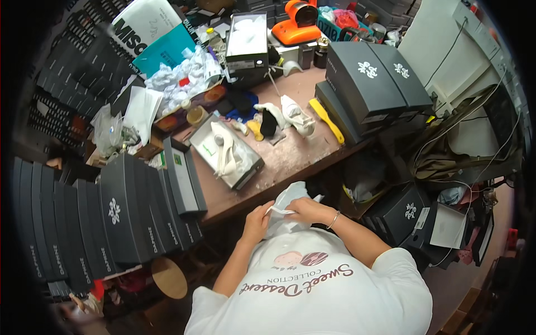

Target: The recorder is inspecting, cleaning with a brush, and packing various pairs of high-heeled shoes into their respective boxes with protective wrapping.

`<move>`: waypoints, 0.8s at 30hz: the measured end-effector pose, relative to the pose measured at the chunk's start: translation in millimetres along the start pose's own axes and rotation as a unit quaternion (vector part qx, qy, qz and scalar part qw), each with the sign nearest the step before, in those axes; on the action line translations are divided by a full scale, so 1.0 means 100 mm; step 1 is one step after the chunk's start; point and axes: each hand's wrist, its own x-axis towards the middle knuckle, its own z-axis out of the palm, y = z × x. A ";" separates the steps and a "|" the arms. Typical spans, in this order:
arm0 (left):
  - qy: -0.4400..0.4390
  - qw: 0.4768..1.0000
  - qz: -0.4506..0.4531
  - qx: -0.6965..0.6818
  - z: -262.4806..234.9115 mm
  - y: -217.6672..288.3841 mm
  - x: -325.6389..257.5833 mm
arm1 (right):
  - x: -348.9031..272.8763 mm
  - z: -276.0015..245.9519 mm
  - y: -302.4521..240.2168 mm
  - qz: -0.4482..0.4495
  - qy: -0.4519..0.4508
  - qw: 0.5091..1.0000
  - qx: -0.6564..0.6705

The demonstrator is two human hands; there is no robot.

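Note:
Close to my body, in front of the table's near edge, I hold a thin, crumpled white sheet (291, 194), which looks like tissue paper or soft plastic. My left hand (257, 223) is closed on its left side, pinching a twisted fold. On the other side my right hand (306, 211), with a bracelet at the wrist, grips it too. An open grey shoebox (245, 177) lies beyond my hands on the table (304, 151). Inside it a white heeled shoe (225, 159) rests beside clear wrapping. Another white shoe (300, 118) stands farther back, near cloths.
Closed dark shoeboxes (368, 81) are stacked at the right, with a yellow-handled brush (326, 120) beside them. A long row of boxes (125, 209) stands at the left. Behind are a pile of crumpled paper (187, 75), an open box (247, 42) and an orange device (296, 25).

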 end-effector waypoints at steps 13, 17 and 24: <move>0.287 0.914 -0.265 -0.106 0.20 -0.34 -0.02 | 1.27 -1.71 1.80 0.041 0.227 0.964 0.131; 0.327 0.894 -0.281 -0.122 0.29 -0.10 0.15 | 1.25 -1.64 1.54 0.047 0.212 0.975 -0.045; 0.272 0.916 -0.261 -0.135 0.38 -0.17 0.22 | -0.02 -1.77 0.57 -0.077 0.176 0.954 0.228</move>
